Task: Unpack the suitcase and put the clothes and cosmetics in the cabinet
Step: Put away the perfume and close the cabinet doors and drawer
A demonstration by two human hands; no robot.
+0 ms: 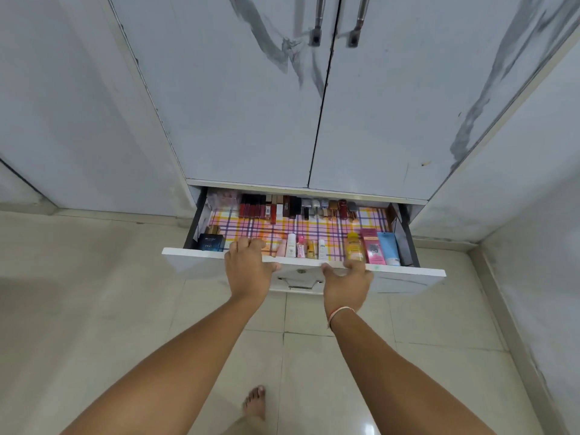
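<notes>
Standing below 2 closed marble-patterned cabinet doors (251, 98), the drawer (201, 257) is pulled out and its white front panel faces the person. 2 metal handles (337, 20) sit side by side at the meeting edge of the doors. The drawer floor carries a checked liner (317, 229) in pink, yellow and purple. Along the rear wall a row of lipsticks and small bottles (298, 208) stands upright, packed close together. Along the front wall, from left to right, sit a dark blue box (211, 242), a group of small tubes and bottles (306, 248), a yellow bottle (354, 246), a pink carton (373, 246) and a light blue tube (389, 248); the last 3 stand just beside one another. A recessed metal pull (300, 283) is set in the front panel, between the 2 hands. The left hand (248, 270) lies over the top edge of the front panel with its fingers curled over the edge into the drawer, gripping the panel. The right hand (346, 282) rests against the front panel just below its top edge, near the yellow bottle; its fingers are bent, and motion blur prevents telling whether they grip the edge or only touch it. A thread bracelet (340, 312) circles the right wrist. The floor (94, 309) is pale tile, and a bare foot (255, 403) stands on it between the forearms. No suitcase or clothing appears in the view.
</notes>
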